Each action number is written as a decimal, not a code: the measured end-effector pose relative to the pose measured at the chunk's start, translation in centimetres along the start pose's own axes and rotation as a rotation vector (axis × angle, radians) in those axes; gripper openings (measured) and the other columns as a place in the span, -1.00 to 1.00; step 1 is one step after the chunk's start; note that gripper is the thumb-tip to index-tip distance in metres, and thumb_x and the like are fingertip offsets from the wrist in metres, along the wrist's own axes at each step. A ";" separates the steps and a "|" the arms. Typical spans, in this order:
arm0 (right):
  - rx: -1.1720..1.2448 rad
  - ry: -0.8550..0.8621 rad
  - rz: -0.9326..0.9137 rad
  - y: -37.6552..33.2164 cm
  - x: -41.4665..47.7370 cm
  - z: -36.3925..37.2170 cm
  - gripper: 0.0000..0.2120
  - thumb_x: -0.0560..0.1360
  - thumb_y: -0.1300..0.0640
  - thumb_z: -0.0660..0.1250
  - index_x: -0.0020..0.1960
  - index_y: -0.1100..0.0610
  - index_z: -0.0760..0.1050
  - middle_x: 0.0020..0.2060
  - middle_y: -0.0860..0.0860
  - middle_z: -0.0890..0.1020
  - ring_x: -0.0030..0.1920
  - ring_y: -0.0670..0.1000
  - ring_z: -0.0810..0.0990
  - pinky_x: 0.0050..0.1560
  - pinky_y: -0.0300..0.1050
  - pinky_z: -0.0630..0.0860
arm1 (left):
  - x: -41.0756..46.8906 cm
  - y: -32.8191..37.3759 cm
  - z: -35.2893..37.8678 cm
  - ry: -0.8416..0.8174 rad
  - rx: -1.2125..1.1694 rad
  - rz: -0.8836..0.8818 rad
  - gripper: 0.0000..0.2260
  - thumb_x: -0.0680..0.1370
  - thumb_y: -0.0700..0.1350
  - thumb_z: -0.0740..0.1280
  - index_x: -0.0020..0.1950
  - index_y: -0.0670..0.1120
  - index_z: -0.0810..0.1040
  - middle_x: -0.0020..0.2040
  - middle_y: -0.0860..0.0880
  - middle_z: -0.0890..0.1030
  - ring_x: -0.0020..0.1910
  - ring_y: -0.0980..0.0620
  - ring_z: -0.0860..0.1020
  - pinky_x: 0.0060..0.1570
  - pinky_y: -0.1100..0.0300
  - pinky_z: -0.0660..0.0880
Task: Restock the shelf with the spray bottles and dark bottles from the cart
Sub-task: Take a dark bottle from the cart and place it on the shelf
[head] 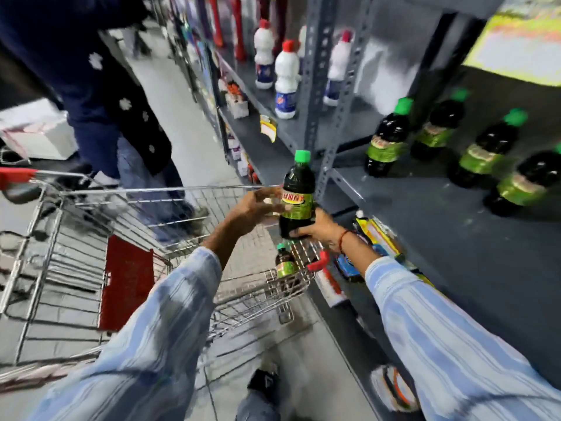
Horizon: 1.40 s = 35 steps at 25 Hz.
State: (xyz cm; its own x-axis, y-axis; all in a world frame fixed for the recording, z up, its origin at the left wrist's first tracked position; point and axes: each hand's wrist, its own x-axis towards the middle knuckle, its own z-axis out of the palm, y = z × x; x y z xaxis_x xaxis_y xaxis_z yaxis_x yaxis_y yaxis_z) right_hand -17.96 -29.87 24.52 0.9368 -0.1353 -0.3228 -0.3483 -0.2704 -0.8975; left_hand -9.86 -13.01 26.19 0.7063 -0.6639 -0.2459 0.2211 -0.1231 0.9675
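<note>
A dark bottle (297, 196) with a green cap and green label stands upright in the air above the cart's far corner. My right hand (318, 227) grips its base. My left hand (258, 205) is beside the label with fingers spread, at most brushing it. Another dark bottle (283, 262) lies in the wire cart (151, 220), in its small front section. Several matching dark bottles (387, 141) stand on the grey shelf (425, 214) to the right. I see no spray bottles.
White bottles with red caps (287, 80) stand further along the shelf, past a perforated metal upright (340, 98). A person in dark clothes (100, 86) stands beyond the cart in the aisle. Packaged goods (376, 238) lie on the lower shelf.
</note>
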 end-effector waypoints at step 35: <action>0.198 1.149 0.110 9.6 -13.9 -20.1 -0.05 0.21 0.13 0.54 0.42 0.27 0.06 0.27 0.14 0.46 0.27 0.07 0.44 0.27 -0.05 0.41 | 11.0 4.3 31.7 -0.508 0.261 0.200 -0.32 0.40 -0.45 0.29 0.45 -0.30 0.05 0.50 -0.25 0.15 0.49 -0.11 0.15 0.42 0.02 0.16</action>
State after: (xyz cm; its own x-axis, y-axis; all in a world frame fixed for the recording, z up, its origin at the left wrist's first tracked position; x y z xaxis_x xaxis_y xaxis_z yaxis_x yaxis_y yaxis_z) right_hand -35.05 -49.71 26.43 0.2846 -0.9581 -0.0314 -0.3193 -0.0639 -0.9455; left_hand -22.45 -44.25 29.57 0.2936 -0.9540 -0.0603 -0.1006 -0.0935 0.9905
